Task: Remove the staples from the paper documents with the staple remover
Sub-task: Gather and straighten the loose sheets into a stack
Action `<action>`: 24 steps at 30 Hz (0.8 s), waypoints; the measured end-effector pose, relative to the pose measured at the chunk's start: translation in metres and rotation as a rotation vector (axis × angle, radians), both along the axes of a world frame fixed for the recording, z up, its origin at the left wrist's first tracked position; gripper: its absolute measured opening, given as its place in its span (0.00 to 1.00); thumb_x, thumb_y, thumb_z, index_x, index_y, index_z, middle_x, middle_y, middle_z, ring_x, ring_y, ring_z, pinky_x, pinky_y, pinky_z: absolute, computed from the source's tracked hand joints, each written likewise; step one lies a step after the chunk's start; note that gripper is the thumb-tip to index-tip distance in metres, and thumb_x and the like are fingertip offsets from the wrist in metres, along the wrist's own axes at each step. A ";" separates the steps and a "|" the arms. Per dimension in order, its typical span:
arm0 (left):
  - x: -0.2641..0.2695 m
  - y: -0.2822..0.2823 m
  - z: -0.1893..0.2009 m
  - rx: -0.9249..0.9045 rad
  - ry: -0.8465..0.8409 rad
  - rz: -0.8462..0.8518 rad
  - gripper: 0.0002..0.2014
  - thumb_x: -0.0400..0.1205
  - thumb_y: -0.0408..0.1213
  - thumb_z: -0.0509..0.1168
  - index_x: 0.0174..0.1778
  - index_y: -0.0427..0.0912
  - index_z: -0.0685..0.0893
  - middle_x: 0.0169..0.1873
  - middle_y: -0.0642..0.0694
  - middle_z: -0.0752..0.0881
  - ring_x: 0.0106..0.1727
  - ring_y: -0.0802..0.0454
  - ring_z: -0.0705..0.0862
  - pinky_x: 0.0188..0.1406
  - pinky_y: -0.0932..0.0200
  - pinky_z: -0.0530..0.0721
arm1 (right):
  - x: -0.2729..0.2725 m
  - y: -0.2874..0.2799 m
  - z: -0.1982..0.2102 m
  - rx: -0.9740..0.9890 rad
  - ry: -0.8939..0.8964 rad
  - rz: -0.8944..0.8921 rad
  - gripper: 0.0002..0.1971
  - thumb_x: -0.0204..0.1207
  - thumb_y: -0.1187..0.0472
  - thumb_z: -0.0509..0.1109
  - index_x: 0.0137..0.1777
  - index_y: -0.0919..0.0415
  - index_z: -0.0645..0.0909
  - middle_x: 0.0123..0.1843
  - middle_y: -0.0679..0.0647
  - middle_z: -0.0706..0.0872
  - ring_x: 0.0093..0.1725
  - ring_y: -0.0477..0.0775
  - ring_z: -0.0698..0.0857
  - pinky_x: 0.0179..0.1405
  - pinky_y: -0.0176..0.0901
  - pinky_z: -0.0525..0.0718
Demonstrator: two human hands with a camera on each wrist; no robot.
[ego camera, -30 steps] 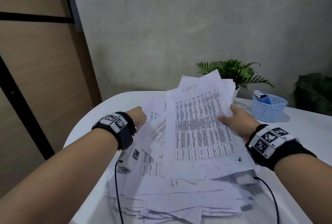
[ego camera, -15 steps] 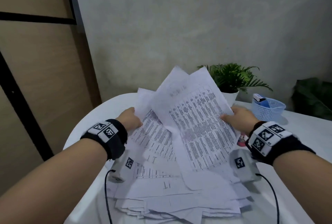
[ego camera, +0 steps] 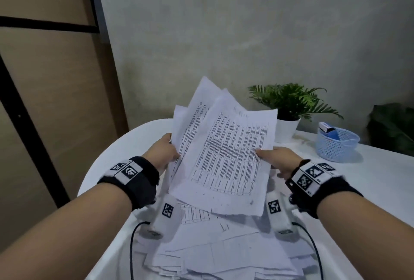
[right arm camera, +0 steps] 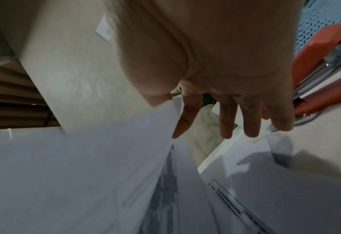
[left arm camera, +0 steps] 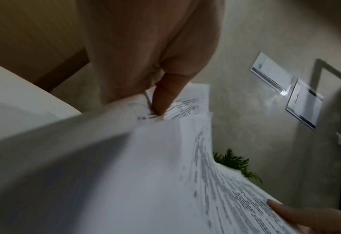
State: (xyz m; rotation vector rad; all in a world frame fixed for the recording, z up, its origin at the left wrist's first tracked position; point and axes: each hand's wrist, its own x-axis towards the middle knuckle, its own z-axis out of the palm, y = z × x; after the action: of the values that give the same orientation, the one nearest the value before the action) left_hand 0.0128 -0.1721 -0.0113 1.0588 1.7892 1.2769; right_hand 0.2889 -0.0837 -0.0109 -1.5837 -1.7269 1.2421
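Observation:
I hold a sheaf of printed papers (ego camera: pixel 226 160) tilted up above a loose pile of documents (ego camera: pixel 224 248) on the white table (ego camera: pixel 380 181). My left hand (ego camera: pixel 173 154) grips the sheaf's left edge, and the left wrist view shows its thumb (left arm camera: pixel 163 98) pressed onto the papers (left arm camera: pixel 165 174). My right hand (ego camera: pixel 261 152) pinches the right edge with the thumb on top. Its fingers (right arm camera: pixel 227 121) lie spread and straight under the sheet (right arm camera: pixel 85 174). An orange and metal tool (right arm camera: pixel 322 71) lies on the table beyond the right hand; whether it is the staple remover I cannot tell. No staple shows.
A blue mesh basket (ego camera: pixel 336 143) with a small box in it stands at the back right. A potted fern (ego camera: pixel 289 109) in a white pot stands behind the papers, near the wall. The table's rounded edge curves off at the left.
The sheaf has come up off the pile and now tilts towards me. Both hands rose with it, and the left hand moved in to its left edge.

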 end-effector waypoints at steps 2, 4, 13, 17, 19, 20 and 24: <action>0.001 -0.002 0.001 0.094 -0.169 -0.013 0.25 0.73 0.11 0.51 0.62 0.35 0.77 0.59 0.29 0.82 0.59 0.32 0.81 0.64 0.38 0.77 | -0.001 0.000 0.002 -0.011 0.096 0.030 0.20 0.79 0.49 0.67 0.67 0.57 0.78 0.60 0.50 0.82 0.58 0.55 0.79 0.51 0.45 0.79; 0.002 -0.004 0.002 0.153 -0.312 -0.012 0.24 0.74 0.15 0.51 0.62 0.34 0.79 0.59 0.32 0.83 0.61 0.32 0.81 0.67 0.38 0.76 | 0.000 0.000 0.003 -0.014 0.206 0.062 0.21 0.78 0.47 0.68 0.68 0.54 0.76 0.63 0.49 0.84 0.65 0.57 0.80 0.67 0.58 0.76; 0.025 0.000 0.025 0.324 -0.106 -0.071 0.21 0.81 0.48 0.67 0.67 0.42 0.77 0.59 0.47 0.87 0.60 0.47 0.86 0.65 0.44 0.81 | -0.008 -0.001 0.022 0.284 0.433 0.045 0.23 0.74 0.65 0.73 0.64 0.53 0.65 0.61 0.57 0.84 0.59 0.58 0.85 0.60 0.63 0.82; 0.028 -0.006 0.051 0.470 0.003 -0.045 0.08 0.83 0.38 0.65 0.58 0.47 0.80 0.52 0.52 0.88 0.53 0.54 0.87 0.57 0.53 0.84 | -0.008 -0.015 0.051 0.491 0.492 0.018 0.33 0.75 0.69 0.72 0.71 0.50 0.57 0.59 0.52 0.85 0.56 0.51 0.86 0.55 0.50 0.85; 0.033 -0.014 0.068 0.548 0.046 -0.045 0.10 0.83 0.38 0.64 0.60 0.46 0.80 0.50 0.54 0.88 0.52 0.57 0.87 0.54 0.58 0.84 | -0.007 -0.021 0.066 0.578 0.539 0.011 0.37 0.74 0.71 0.72 0.75 0.50 0.55 0.52 0.47 0.88 0.53 0.52 0.88 0.58 0.52 0.84; 0.036 -0.017 0.075 0.589 0.077 -0.039 0.11 0.84 0.38 0.64 0.62 0.44 0.79 0.51 0.54 0.87 0.52 0.58 0.86 0.53 0.60 0.84 | -0.008 -0.024 0.072 0.620 0.554 0.003 0.39 0.74 0.71 0.72 0.77 0.49 0.54 0.49 0.47 0.89 0.53 0.54 0.88 0.59 0.55 0.84; 0.044 -0.025 0.096 0.683 0.158 0.001 0.10 0.86 0.41 0.60 0.60 0.44 0.76 0.46 0.57 0.84 0.47 0.63 0.83 0.50 0.65 0.84 | -0.009 -0.036 0.090 0.745 0.572 -0.011 0.44 0.72 0.67 0.75 0.78 0.40 0.51 0.48 0.53 0.91 0.52 0.58 0.89 0.58 0.58 0.84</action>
State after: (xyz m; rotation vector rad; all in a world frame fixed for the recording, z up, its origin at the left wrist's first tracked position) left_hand 0.0566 -0.1974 0.0843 1.5527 1.4772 1.9166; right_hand 0.2797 -0.1199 0.0791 -0.7140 -1.5218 0.7806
